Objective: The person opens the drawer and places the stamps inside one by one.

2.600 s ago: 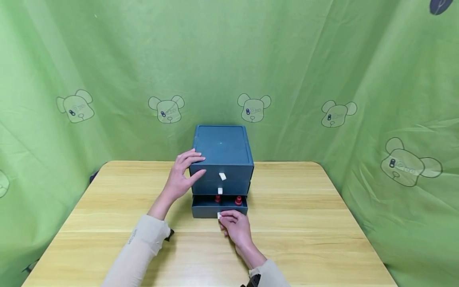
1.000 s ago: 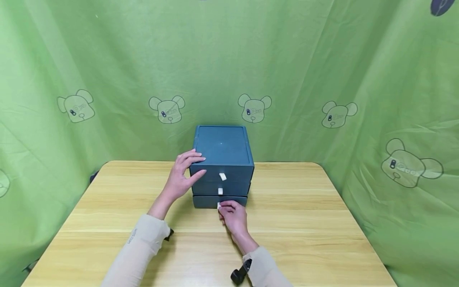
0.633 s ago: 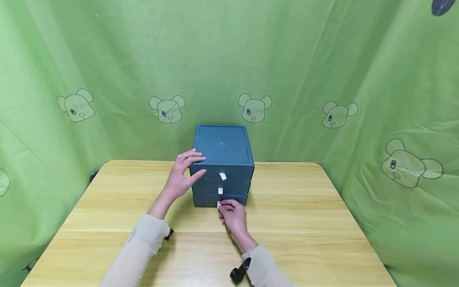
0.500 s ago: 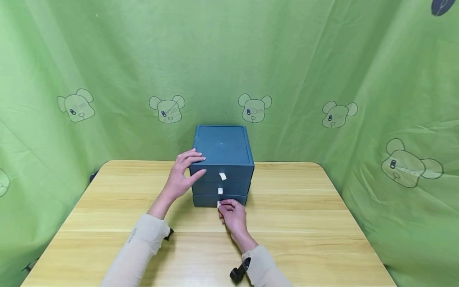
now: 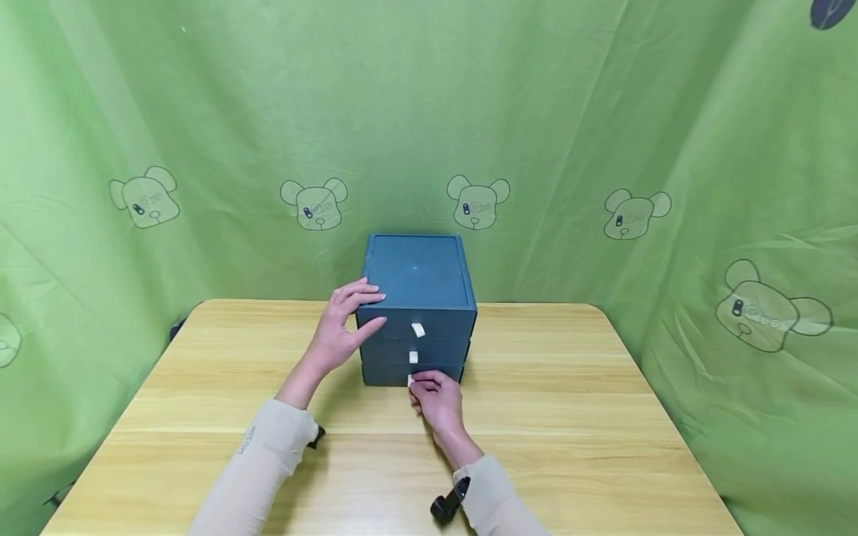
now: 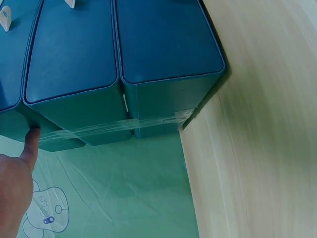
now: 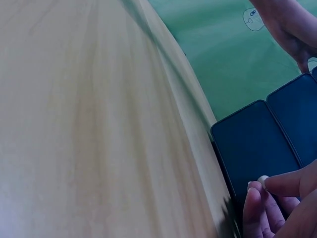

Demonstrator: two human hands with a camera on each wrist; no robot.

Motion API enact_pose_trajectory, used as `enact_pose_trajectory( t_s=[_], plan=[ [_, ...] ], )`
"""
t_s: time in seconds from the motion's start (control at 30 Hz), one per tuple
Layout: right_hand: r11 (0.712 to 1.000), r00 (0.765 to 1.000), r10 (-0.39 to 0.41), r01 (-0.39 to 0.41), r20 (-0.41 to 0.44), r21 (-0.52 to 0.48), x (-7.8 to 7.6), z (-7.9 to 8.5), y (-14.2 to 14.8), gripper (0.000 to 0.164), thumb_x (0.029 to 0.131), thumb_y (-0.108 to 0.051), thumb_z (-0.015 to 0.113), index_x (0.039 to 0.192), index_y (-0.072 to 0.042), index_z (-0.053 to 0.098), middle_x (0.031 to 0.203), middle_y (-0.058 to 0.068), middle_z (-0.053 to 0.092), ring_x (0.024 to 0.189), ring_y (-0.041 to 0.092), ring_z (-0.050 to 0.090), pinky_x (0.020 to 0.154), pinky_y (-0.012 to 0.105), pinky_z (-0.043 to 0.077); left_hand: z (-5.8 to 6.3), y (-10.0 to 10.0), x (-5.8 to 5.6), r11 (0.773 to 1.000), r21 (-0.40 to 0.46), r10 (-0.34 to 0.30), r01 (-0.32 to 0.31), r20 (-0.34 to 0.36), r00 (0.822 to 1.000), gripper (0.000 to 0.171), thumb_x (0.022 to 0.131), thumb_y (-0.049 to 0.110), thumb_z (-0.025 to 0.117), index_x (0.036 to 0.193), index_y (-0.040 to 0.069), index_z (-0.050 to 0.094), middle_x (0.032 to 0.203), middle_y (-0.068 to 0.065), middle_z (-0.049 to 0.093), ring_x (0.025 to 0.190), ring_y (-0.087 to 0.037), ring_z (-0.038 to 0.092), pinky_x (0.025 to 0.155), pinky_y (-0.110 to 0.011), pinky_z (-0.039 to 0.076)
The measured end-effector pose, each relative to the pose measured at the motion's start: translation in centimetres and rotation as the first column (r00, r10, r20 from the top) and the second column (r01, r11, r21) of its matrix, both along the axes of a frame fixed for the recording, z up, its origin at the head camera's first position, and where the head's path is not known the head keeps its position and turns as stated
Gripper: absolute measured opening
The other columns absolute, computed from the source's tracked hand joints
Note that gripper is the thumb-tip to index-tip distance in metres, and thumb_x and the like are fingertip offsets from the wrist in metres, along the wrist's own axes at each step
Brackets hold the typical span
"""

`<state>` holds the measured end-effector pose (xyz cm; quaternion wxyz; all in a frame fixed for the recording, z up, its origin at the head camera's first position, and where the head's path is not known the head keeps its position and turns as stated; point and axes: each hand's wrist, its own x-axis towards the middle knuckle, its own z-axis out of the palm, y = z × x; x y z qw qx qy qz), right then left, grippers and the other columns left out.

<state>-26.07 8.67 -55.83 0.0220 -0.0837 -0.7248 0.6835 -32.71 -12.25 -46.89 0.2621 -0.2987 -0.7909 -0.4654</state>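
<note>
A dark blue three-drawer storage box [image 5: 415,272] stands at the far middle of the table, all its drawers pushed in. My left hand [image 5: 338,327] rests on its upper left corner, fingers on top and thumb on the front. One fingertip [image 6: 32,134] touches the side wall in the left wrist view. With thumb and fingers, my right hand [image 5: 439,406] pinches the white pull tab [image 7: 262,182] of the bottom drawer [image 5: 382,374]. The upper white tab [image 5: 418,330] sits tilted, above the middle drawer's tab [image 5: 413,357]. The drawers' insides are hidden.
The box stands on a light wooden table [image 5: 570,417]. Green cloth [image 5: 556,134] with bear-head drawings hangs behind and on both sides. Clear tape [image 6: 99,130] runs along the box's side. A black strap piece [image 5: 445,508] hangs at the right cuff.
The bottom drawer, earlier pulled out with red pieces visible inside, has slid back flush into the box. My right hand moved forward with its tab. My left hand stayed in place.
</note>
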Motion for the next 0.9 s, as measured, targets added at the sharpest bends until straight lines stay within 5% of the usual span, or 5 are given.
enact_pose_trajectory(
  t_s=[0.33,0.6,0.8,0.9],
  plan=[
    [0.999,0.999,0.035,-0.035,0.002,0.017,0.0,0.0,0.3,0.015,0.097,-0.001,0.068,0.111,0.004,0.071,0.098,0.025,0.074,0.066,0.015,0.066,0.055,0.024,0.054,-0.1,0.1,-0.1,1.0,0.004,-0.005,0.005,-0.003,1.0,0.037,0.091,0.014,0.079,0.127,0.016,0.071,0.141,-0.006,0.061,0.148,-0.028,0.041,0.12,-0.055,0.031],
    [0.986,0.987,0.163,-0.162,-0.005,0.045,0.0,0.5,1.5,0.022,0.1,-0.005,0.066,0.119,0.005,0.07,0.106,0.027,0.074,0.076,0.018,0.07,0.068,0.031,0.061,-0.5,-0.3,0.3,1.0,-0.013,0.025,-0.025,0.007,1.0,0.042,0.093,0.017,0.077,0.134,0.019,0.067,0.15,-0.003,0.057,0.151,-0.026,0.038,0.121,-0.057,0.031],
    [0.961,0.974,0.225,-0.217,-0.03,0.17,0.5,1.2,3.8,0.025,0.098,-0.001,0.067,0.122,0.001,0.071,0.113,0.025,0.073,0.087,0.029,0.073,0.073,0.038,0.062,-2.9,-1.2,1.9,1.0,0.004,0.031,-0.031,0.137,0.99,0.072,0.099,0.021,0.072,0.161,0.03,0.037,0.17,0.003,0.03,0.155,-0.029,0.032,0.117,-0.057,0.038],
    [0.951,0.974,0.225,-0.217,-0.015,0.22,0.7,1.9,5.6,0.028,0.097,-0.001,0.067,0.125,-0.003,0.07,0.116,0.022,0.073,0.095,0.033,0.072,0.078,0.04,0.062,-4.0,-2.2,2.8,0.997,-0.052,0.068,-0.058,0.209,0.976,0.081,0.1,0.027,0.07,0.165,0.035,0.023,0.172,0.002,0.026,0.152,-0.034,0.037,0.116,-0.058,0.039]
  ],
)
